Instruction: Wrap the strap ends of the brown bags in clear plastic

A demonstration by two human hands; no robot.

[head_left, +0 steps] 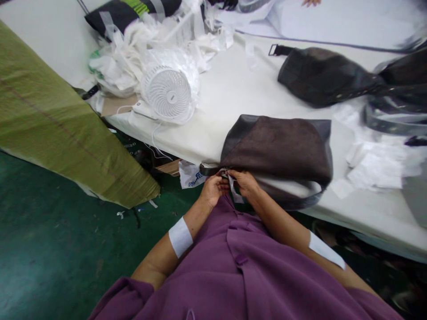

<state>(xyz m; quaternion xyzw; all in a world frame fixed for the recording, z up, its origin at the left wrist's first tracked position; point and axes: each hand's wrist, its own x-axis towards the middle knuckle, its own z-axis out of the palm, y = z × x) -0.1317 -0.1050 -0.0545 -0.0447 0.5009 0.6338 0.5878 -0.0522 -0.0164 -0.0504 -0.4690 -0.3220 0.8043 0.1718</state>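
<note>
A dark brown and black bag (276, 144) lies on its side on the white table, near the front edge, its strap looping below it. My left hand (215, 189) is at the bag's left end, fingers curled round the strap end by the metal fitting. Close beside it on the right, my right hand (244, 182) pinches a thin whitish strip (235, 189) that hangs down at the same end. The exact fingertip contact is small and partly hidden.
A white fan (169, 93) in plastic stands at the left, its cable hanging over the edge. More dark bags (327, 75) and crumpled white paper (380, 164) lie right. A green cloth-covered surface (66, 120) is far left. Another person's hand (312, 2) shows at the top.
</note>
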